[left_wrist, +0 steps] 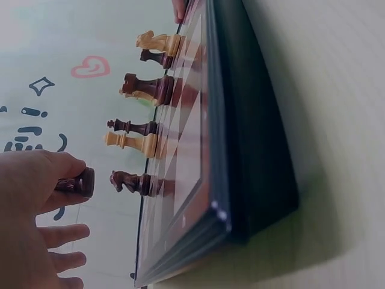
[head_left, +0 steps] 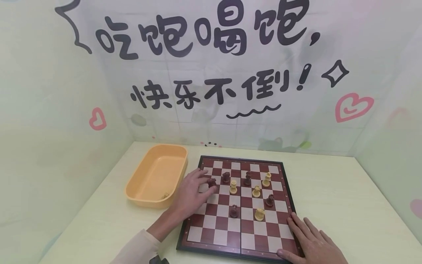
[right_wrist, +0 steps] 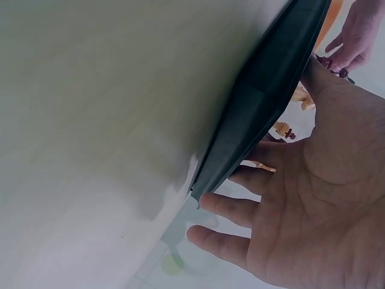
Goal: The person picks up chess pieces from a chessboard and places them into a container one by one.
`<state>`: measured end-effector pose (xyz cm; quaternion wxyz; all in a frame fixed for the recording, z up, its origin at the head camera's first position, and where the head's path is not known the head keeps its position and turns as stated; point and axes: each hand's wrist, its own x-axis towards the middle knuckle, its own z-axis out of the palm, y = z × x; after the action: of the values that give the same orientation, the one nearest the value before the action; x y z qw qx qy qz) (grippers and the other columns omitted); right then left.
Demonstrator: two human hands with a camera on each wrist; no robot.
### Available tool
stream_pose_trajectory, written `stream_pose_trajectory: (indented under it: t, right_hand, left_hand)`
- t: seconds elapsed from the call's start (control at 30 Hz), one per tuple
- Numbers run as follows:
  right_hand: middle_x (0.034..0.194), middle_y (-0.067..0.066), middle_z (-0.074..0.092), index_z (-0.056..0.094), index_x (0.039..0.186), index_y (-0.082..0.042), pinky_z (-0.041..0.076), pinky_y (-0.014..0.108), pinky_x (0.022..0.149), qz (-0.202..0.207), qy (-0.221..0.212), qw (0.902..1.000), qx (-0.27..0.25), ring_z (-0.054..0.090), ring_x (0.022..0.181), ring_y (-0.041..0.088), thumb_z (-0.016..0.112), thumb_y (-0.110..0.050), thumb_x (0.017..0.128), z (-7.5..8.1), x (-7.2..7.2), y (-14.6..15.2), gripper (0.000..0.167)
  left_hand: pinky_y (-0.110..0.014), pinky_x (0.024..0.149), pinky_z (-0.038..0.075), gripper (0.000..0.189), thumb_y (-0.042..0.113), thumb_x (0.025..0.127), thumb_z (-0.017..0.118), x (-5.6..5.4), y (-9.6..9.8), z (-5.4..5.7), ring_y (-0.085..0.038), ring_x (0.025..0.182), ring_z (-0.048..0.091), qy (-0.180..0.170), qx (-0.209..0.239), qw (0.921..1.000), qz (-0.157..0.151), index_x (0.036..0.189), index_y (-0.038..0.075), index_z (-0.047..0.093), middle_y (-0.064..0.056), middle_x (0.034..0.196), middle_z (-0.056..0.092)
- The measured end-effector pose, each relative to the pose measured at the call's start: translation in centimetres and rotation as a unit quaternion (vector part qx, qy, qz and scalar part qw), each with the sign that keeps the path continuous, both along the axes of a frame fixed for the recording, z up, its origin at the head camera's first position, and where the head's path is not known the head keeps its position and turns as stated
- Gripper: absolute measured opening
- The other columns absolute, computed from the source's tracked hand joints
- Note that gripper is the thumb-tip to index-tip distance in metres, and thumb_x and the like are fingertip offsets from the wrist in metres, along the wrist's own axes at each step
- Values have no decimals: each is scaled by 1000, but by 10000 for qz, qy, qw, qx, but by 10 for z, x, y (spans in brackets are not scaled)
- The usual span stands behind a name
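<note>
My left hand (head_left: 192, 190) is over the left side of the chessboard (head_left: 218, 236), pinching a dark chess piece (head_left: 211, 182) between thumb and index finger. In the left wrist view that dark piece's base faces the board and is apart from it; its top is hidden by the fingers. Nearest to it stands a dark knight (left_wrist: 129, 182). A light piece (head_left: 233, 187) is just right of the knight. At the board's near right corner my right hand (head_left: 318, 245) rests on the edge, fingers extended and holding nothing.
Other pieces stand upright on the board: a dark king (head_left: 248, 178), a dark rook (head_left: 234, 211), a light knight (head_left: 259, 214) and several more. An orange tray (head_left: 132, 196) sits left of the board, with a small light piece (head_left: 166, 195) in its near corner. A printed wall covering rises behind.
</note>
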<state>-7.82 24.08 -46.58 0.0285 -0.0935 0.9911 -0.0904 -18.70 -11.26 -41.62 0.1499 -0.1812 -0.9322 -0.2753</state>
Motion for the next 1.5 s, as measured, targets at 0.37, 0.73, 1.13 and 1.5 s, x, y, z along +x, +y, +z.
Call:
stream_pose_trajectory:
  t: [0.37, 0.73, 1.13, 1.5]
  right_hand:
    - [154, 17, 43, 51, 149, -4, 43, 69, 95, -3, -40, 10000, 5, 43, 134, 47, 60, -83, 78, 1, 0, -1, 106]
    - [154, 17, 44, 51, 148, -4, 43, 69, 95, 10, 17, 10000, 10, 44, 134, 48, 61, -82, 78, 0, 0, -2, 106]
    - [153, 17, 44, 51, 148, -4, 43, 68, 95, 2, 18, 10000, 38, 44, 134, 48, 60, -83, 78, 0, 0, -2, 106]
    - [153, 18, 45, 52, 147, -3, 44, 69, 94, 23, 61, 10000, 46, 45, 133, 48, 61, -81, 78, -1, 1, 0, 105]
  left_hand:
    - [-57, 115, 28, 37, 36, 92, 75, -4, -15, 10, -37, 141, 41, 111, -88, 9995, 272, 112, 5, 77, -12, 142, 59]
    - [-59, 113, 29, 33, 36, 93, 74, -11, -41, 17, -39, 135, 49, 285, -80, 9985, 461, 108, 7, 78, -11, 137, 63]
    - [-59, 113, 29, 33, 35, 94, 73, -13, -54, 21, -40, 135, 48, 326, -55, 9977, 594, 110, 6, 78, -12, 138, 62]
    - [-62, 114, 25, 30, 33, 94, 73, -15, -65, 22, -41, 136, 46, 158, -9, 9968, 782, 109, 8, 79, -13, 139, 61]
